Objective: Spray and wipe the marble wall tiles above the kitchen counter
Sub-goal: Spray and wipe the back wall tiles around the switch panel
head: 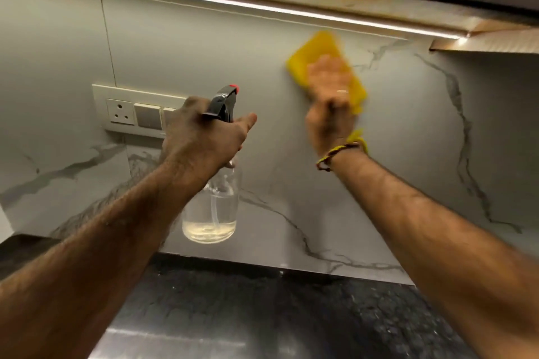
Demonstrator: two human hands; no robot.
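Observation:
My left hand (201, 137) grips the neck of a clear spray bottle (213, 210) with a black trigger head and red nozzle, held upright in front of the marble wall tiles (408, 131). A little pale liquid sits at the bottle's bottom. My right hand (331, 108) presses a yellow cloth (318, 52) flat against the tiles, high up near the light strip. Hand and cloth are motion-blurred, so how the fingers lie on the cloth is unclear. A braided band circles my right wrist.
A white socket and switch panel (131, 111) is set in the wall left of the bottle. An LED strip (233, 4) runs under the overhead cabinet. A dark speckled stone counter (262, 309) lies below the tiles.

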